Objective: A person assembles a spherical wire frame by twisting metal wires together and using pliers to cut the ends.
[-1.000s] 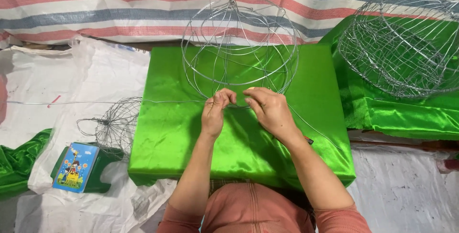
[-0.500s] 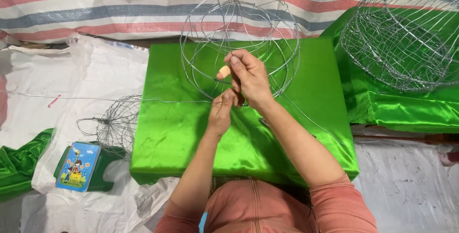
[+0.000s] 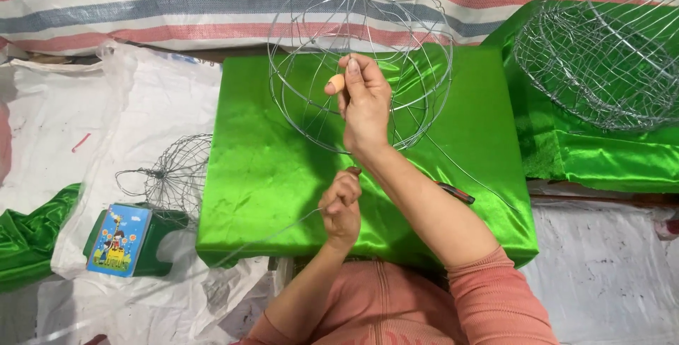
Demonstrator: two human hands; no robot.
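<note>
While the right hand (image 3: 364,104) pinches a thin wire inside the round wire frame (image 3: 359,62) standing at upper centre on the green satin-covered table (image 3: 269,175), the left hand (image 3: 341,207) below grips a loose wire strand (image 3: 283,228), and finished wire baskets (image 3: 601,48) sit empty at upper right.

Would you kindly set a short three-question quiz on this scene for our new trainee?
1. True or false: the right hand is raised against the round wire frame.
2. What does the left hand pinch? A) a loose wire B) the blue card C) the plastic sheet
3. Fill in: the frame stands on a table draped in ____ satin cloth.

Key: 1 true; 2 A; 3 green.
</note>
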